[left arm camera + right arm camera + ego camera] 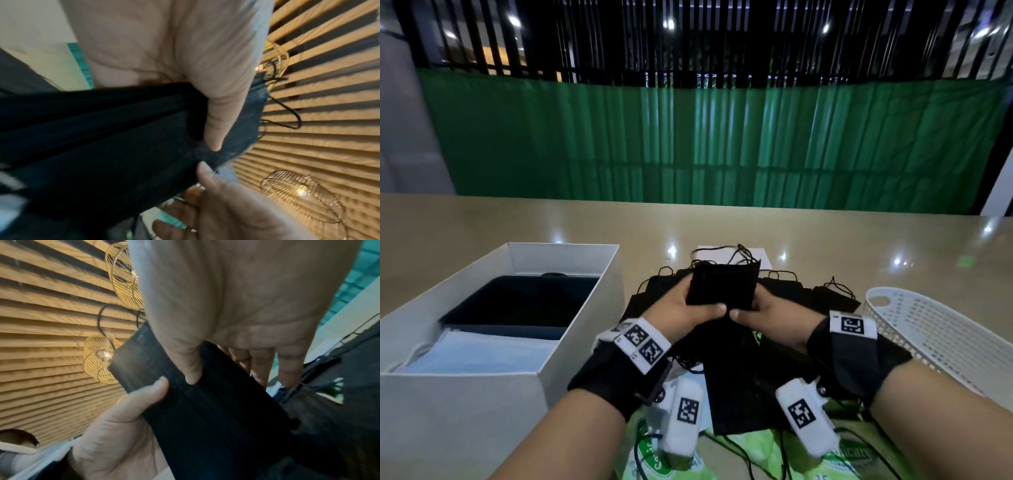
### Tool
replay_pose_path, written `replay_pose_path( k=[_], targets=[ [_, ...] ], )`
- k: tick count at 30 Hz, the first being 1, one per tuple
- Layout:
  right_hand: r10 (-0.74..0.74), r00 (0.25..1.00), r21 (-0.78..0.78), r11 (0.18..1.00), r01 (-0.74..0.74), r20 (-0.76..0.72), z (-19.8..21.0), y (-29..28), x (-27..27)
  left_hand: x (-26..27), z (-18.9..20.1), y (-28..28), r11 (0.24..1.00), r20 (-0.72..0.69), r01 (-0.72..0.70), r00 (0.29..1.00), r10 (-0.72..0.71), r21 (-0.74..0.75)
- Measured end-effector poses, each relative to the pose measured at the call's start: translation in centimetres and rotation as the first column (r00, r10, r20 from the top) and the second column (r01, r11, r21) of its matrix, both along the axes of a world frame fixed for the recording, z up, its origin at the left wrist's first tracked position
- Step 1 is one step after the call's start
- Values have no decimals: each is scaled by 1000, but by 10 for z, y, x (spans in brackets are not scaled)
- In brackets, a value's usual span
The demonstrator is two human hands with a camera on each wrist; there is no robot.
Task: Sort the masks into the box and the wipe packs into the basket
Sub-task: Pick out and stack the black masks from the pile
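Crinkly green wipe packs (654, 455) lie nearest; beyond them, left hand (681, 310) and right hand (767, 313) pinch a pleated black mask stack (722, 286).

One white box (571, 329), one white basket (935, 329), two hands; the heaped black masks (784, 291) cannot be counted.
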State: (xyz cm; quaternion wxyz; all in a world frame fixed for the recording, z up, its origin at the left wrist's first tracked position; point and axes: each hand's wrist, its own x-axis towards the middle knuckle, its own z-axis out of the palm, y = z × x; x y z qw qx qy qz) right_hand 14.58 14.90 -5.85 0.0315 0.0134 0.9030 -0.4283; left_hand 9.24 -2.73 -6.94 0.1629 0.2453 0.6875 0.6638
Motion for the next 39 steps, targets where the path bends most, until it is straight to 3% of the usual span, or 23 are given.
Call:
replay_pose_path(
  k=[3,5,7,10,13,17,21,29,35,37,39],
  targets=[
    [17,997,52,998,-21,71,-3,1,10,-1,-19,-1,990,39,4,999,2,-143],
    [12,1000,-22,1000,-12,18,0,2,13,-3,-22,-1,979,51,-117,991,127,-168],
    [-61,996,-92,994,55,-66,5,8,12,-5,-15,0,971,147,-237,960,237,-17],
    [-227,970,-119,969,217,-83,11,32,14,-3,-6,-5,948,327,-284,917,227,140],
    [-307,949,47,951,304,71,9,58,26,3,-16,-14,969,338,-247,913,226,18],
    [-392,869,346,894,284,302,-14,77,41,6,-38,-21,948,400,-275,860,316,-157],
    [-427,845,395,871,291,321,-22,76,37,-4,-46,-22,918,414,-344,819,396,-198],
    [-417,841,623,772,126,346,-16,53,29,-2,-50,-23,931,456,-328,812,365,-160],
    [-402,875,478,845,240,271,-19,58,25,-2,-53,-27,912,539,-398,749,385,-99],
    [-438,880,353,865,358,181,-18,65,26,-1,-52,-28,903,563,-419,726,396,-95],
    [-472,873,126,880,458,123,-10,72,27,-2,-53,-29,896,581,-435,708,401,-88]
  ],
)
